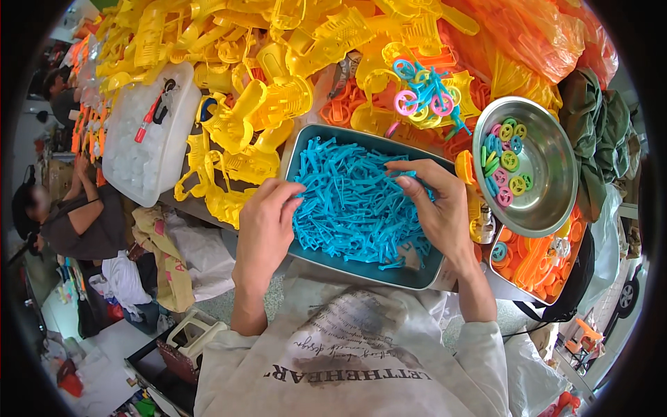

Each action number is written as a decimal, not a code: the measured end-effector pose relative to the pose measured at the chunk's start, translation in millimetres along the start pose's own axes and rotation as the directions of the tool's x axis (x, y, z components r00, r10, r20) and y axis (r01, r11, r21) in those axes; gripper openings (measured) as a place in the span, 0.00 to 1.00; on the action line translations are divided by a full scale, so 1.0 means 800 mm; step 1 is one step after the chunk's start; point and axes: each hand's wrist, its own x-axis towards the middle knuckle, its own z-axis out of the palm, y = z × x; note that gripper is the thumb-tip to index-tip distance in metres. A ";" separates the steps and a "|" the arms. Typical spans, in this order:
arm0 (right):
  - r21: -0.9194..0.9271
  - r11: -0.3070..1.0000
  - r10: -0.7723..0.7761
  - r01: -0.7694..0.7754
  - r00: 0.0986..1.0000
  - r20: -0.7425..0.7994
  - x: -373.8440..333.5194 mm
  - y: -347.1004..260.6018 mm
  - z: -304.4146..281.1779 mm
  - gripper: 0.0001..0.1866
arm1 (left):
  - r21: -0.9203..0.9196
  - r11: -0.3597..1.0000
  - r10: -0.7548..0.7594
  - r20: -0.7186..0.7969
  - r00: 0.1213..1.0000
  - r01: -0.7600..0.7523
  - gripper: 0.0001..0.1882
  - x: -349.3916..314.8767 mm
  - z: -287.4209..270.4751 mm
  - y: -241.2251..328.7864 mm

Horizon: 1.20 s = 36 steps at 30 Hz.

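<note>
In front of me a rectangular metal tray (347, 267) is heaped with thin blue plastic parts (358, 201). Over its left edge, my left hand (266, 222) has its fingertips closed in a pinch, with a bit of blue plastic showing at them. My right hand (445, 208) reaches over the tray's right side, thumb and forefinger pinching a small blue plastic part (410, 174). Beyond the tray's far right corner lie blue plastic pieces fitted with pink, blue and yellow wheels (429, 94). To the right, a steel bowl (549, 205) holds several small coloured wheels (507, 163).
Yellow plastic parts (257, 104) pile up across the far side and left. A white tub (146, 132) with clear pieces and a red-handled tool stands left. Below the bowl sits a box of orange parts (535, 260). Another person (76, 215) works at far left.
</note>
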 end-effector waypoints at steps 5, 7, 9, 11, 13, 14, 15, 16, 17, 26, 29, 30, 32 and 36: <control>-0.009 0.999 0.034 -0.034 0.999 -0.006 -0.001 0.002 0.002 0.09 | 0.059 0.992 0.102 0.122 0.987 -0.110 0.10 -0.012 -0.004 -0.003; -0.011 0.999 0.044 -0.044 0.999 -0.006 -0.001 0.002 0.003 0.09 | 0.110 0.984 0.123 0.143 0.982 -0.139 0.12 -0.015 0.000 0.001; 0.004 1.000 0.019 -0.019 1.000 -0.021 -0.002 0.004 0.003 0.09 | 0.119 0.983 0.120 0.133 0.984 -0.136 0.12 -0.017 0.000 -0.002; 0.012 1.000 0.024 -0.024 1.000 -0.017 -0.003 0.001 0.001 0.10 | 0.129 0.983 0.117 0.123 0.986 -0.133 0.12 -0.017 0.001 -0.003; 0.022 0.999 0.029 -0.029 0.999 -0.013 -0.003 0.001 -0.001 0.11 | 0.054 0.993 0.102 -0.019 0.995 -0.101 0.13 -0.016 0.002 -0.004; 0.016 1.000 0.016 -0.016 1.000 -0.009 -0.003 0.002 -0.001 0.11 | 0.006 0.998 0.067 -0.015 0.998 -0.067 0.13 -0.016 0.002 -0.005; 0.010 1.000 0.004 -0.004 1.000 -0.006 -0.004 0.003 -0.001 0.11 | 0.006 0.998 0.067 -0.015 0.998 -0.067 0.13 -0.015 0.001 -0.004; 0.011 1.000 0.004 -0.004 1.000 -0.005 -0.004 0.002 -0.001 0.11 | 0.036 0.992 0.118 0.008 0.993 -0.118 0.12 -0.015 0.001 -0.004; 0.022 1.000 0.018 -0.018 1.000 -0.002 -0.004 0.001 -0.002 0.12 | 0.063 0.984 0.167 0.034 0.985 -0.169 0.11 -0.014 0.001 -0.004; 0.066 0.998 0.005 -0.004 1.000 -0.012 0.000 0.004 0.000 0.12 | -0.026 0.974 0.224 0.089 0.970 -0.223 0.09 -0.018 0.030 0.011; 0.055 0.998 0.025 -0.026 1.000 0.009 0.000 0.001 0.000 0.12 | -0.078 0.948 0.316 0.124 0.941 -0.308 0.11 -0.025 0.048 0.024; 0.049 0.999 0.021 -0.021 1.000 0.003 0.000 0.003 0.001 0.12 | -0.071 0.938 0.347 0.161 0.924 -0.340 0.11 -0.025 0.055 0.030; 0.042 0.999 0.019 -0.019 1.000 -0.008 0.000 0.006 0.001 0.12 | -0.034 0.918 0.394 0.193 0.899 -0.395 0.12 -0.020 0.060 0.031; 0.032 0.999 -0.020 0.021 1.000 -0.020 -0.001 0.007 -0.001 0.12 | 0.012 0.921 0.385 0.123 0.915 -0.389 0.11 -0.001 0.057 0.023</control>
